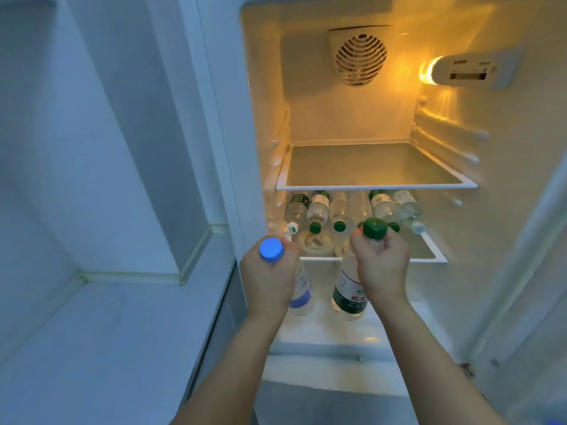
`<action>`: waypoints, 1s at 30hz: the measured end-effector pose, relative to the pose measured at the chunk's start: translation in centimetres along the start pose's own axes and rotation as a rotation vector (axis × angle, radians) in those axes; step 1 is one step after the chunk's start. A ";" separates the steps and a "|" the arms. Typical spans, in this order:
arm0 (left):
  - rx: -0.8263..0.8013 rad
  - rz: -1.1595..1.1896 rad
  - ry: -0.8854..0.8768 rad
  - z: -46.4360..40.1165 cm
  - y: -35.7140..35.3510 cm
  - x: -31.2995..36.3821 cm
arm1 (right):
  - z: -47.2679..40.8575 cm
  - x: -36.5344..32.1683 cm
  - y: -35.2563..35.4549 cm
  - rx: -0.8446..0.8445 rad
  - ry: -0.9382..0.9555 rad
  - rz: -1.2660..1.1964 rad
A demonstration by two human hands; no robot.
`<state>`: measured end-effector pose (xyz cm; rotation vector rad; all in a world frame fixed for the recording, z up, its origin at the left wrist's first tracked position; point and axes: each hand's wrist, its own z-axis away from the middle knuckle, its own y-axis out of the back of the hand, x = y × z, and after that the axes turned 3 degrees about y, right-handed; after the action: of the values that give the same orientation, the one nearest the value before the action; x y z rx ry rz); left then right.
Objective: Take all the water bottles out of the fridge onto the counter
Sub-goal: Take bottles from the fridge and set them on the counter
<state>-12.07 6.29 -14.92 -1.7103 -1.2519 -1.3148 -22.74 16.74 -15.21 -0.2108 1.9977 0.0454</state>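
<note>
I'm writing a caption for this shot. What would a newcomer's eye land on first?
Two hands in front of the open fridge: the left hand grips a blue-capped bottle, the right hand a green-capped bottle. Behind them, more bottles lie on the lower shelf; a lamp glows upper right.

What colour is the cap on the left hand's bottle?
Blue cap, clearest in the head view.

A pale wall fills the left side in cool bluish light, its ledge running along the base. At far right a white surface stands dim, faintly tinged by warm yellow light.
</note>
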 end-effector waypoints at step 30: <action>0.728 -0.291 0.428 23.6 35.8 -1.1 | 34.9 -8.0 -11.4 -1.136 -0.234 -0.237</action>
<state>29.61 14.63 -20.81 -0.7212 -1.4968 -1.0984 13.81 11.03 -22.04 -1.0971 1.4970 1.0068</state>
